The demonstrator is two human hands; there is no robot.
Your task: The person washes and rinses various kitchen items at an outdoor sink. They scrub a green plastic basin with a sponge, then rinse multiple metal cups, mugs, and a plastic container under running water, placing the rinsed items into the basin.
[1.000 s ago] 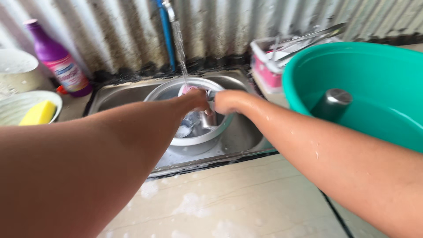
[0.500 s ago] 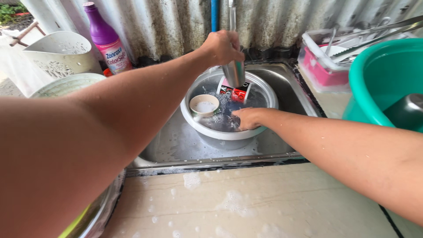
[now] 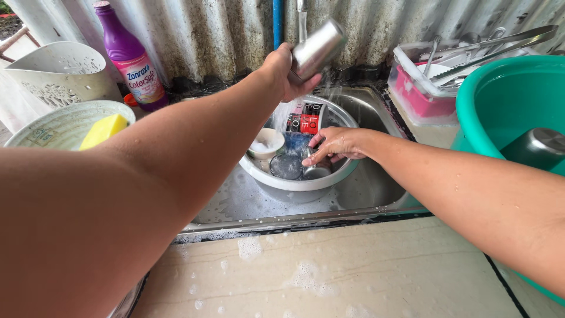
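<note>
Left hand (image 3: pixel 282 70) has lifted one steel cup (image 3: pixel 318 48) up under the tap stream, grip closed round it, tilted. Right hand (image 3: pixel 332 144) has slid to a second steel cup (image 3: pixel 316 171) in the one steel bowl (image 3: pixel 294 187) in the sink (image 3: pixel 376 188), fingers loosely curled, touching it. One purple bottle (image 3: pixel 129 59), one yellow sponge (image 3: pixel 103 131), one green basin (image 3: pixel 500 100).

One steel cup (image 3: pixel 318 50); one purple bottle (image 3: pixel 129 56); one yellow sponge (image 3: pixel 103 131); one green tub (image 3: pixel 506 106).

Green basin (image 3: pixel 500 100) cut off right.
</note>
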